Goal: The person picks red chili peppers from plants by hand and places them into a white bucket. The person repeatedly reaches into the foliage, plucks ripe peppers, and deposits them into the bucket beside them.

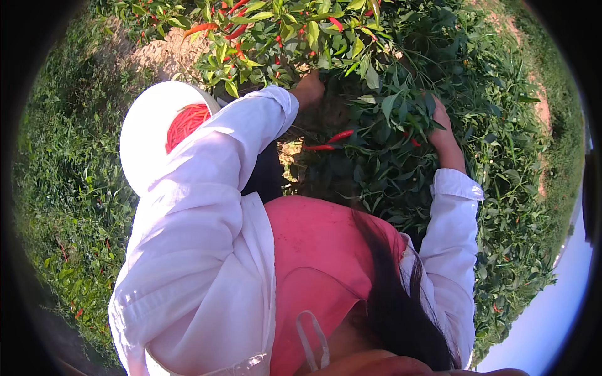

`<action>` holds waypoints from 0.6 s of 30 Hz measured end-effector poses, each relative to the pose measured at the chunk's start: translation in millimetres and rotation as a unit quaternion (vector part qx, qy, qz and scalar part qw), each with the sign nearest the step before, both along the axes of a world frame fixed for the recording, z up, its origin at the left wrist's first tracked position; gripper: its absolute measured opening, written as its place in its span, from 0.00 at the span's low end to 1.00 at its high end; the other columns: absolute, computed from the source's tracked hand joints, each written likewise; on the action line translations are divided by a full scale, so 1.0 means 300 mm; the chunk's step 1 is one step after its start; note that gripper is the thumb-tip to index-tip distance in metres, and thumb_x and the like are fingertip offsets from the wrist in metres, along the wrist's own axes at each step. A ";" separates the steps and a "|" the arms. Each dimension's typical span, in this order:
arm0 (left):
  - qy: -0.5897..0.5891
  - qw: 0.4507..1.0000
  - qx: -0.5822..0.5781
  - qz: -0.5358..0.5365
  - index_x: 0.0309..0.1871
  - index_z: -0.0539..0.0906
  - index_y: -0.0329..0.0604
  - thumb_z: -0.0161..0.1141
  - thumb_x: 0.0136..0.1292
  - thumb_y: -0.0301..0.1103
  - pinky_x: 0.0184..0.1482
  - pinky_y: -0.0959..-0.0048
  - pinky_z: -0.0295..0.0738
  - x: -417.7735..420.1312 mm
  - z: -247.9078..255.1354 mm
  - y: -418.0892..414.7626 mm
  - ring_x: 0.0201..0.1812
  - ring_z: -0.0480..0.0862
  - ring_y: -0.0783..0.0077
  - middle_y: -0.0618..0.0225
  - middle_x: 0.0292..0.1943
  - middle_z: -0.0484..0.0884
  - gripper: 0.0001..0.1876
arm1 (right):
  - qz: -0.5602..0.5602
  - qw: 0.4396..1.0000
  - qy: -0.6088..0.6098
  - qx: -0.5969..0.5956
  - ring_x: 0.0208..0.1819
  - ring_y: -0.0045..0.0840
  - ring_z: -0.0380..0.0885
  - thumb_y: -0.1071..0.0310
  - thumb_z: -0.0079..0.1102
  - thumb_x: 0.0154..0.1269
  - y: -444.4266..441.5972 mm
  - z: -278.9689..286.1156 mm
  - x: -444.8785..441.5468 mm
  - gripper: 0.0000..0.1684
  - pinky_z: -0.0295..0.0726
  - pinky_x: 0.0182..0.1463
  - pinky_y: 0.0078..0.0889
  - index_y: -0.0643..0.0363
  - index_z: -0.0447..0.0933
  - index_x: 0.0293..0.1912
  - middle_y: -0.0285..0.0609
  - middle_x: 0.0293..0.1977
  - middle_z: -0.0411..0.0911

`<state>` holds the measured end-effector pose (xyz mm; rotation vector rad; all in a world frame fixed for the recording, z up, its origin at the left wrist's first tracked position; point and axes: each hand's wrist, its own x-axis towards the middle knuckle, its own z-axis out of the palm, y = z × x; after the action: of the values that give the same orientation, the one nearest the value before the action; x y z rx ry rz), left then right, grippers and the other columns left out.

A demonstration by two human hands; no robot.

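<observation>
My left hand (310, 88) reaches into a chili pepper plant (282, 28) ahead of me; its fingers are lost in shade and leaves. On the right, my right hand (441, 120) is in among the dark leaves of another chili plant (400, 108), its fingertips covered by foliage. What either hand holds is hidden. Two red chilies (331, 141) hang low between my arms. Beside my left forearm a white bucket (141, 131) leans tilted, with many picked red chilies (187, 124) inside, partly covered by my sleeve.
More ripe red and orange chilies (200, 29) hang on the sunlit plant at the top. Bare soil (164, 54) shows behind the bucket. Dense green plants (66, 188) spread along the left, and pepper foliage (508, 221) fills the right side.
</observation>
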<state>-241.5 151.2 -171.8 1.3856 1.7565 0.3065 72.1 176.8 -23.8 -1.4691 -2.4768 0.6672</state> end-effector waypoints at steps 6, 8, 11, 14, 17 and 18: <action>-0.345 0.931 -0.073 0.089 0.55 0.72 0.43 0.60 0.58 0.40 0.38 0.68 0.77 0.023 0.049 -0.008 0.37 0.81 0.65 0.59 0.41 0.81 0.22 | 0.011 1.000 -0.001 -0.026 0.60 0.42 0.66 0.66 0.56 0.57 -0.011 0.024 -0.004 0.24 0.63 0.63 0.36 0.60 0.71 0.55 0.50 0.57 0.69; -0.500 0.818 -0.188 0.212 0.54 0.73 0.46 0.59 0.60 0.38 0.40 0.66 0.74 0.044 0.080 -0.020 0.41 0.79 0.66 0.63 0.44 0.79 0.19 | 0.000 1.000 0.003 -0.030 0.60 0.42 0.66 0.66 0.55 0.58 -0.012 0.021 0.001 0.25 0.63 0.64 0.36 0.61 0.70 0.56 0.51 0.57 0.69; -0.393 0.898 -0.135 0.144 0.53 0.72 0.42 0.59 0.62 0.43 0.42 0.65 0.70 0.066 0.105 -0.040 0.45 0.74 0.69 0.63 0.43 0.77 0.20 | -0.010 0.997 0.018 -0.080 0.59 0.41 0.68 0.66 0.55 0.58 -0.007 0.008 0.010 0.25 0.64 0.62 0.35 0.62 0.69 0.56 0.51 0.55 0.70; -0.372 0.893 -0.135 0.213 0.49 0.75 0.44 0.54 0.65 0.34 0.34 0.75 0.69 0.053 0.097 -0.024 0.35 0.75 0.76 0.71 0.39 0.78 0.12 | 0.036 0.999 0.036 0.019 0.52 0.45 0.71 0.64 0.55 0.57 -0.006 -0.006 0.015 0.20 0.69 0.56 0.38 0.58 0.73 0.49 0.49 0.49 0.74; -0.425 0.852 -0.092 0.292 0.52 0.73 0.37 0.55 0.64 0.42 0.41 0.62 0.70 0.011 0.069 -0.004 0.41 0.75 0.67 0.60 0.43 0.78 0.20 | 0.064 0.997 0.038 0.035 0.51 0.46 0.71 0.65 0.55 0.56 -0.004 -0.016 0.015 0.20 0.70 0.55 0.38 0.58 0.73 0.50 0.50 0.49 0.74; -0.220 0.942 -0.081 0.240 0.50 0.75 0.36 0.53 0.64 0.43 0.43 0.60 0.72 -0.014 0.063 0.009 0.40 0.79 0.60 0.53 0.42 0.79 0.20 | 0.063 0.997 0.043 0.023 0.52 0.46 0.70 0.65 0.55 0.56 -0.004 -0.019 0.015 0.20 0.69 0.55 0.38 0.57 0.73 0.50 0.50 0.49 0.74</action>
<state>-245.7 154.0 -152.9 0.6853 1.6682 0.6639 76.7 175.6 -29.5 -1.2476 -2.5167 0.6757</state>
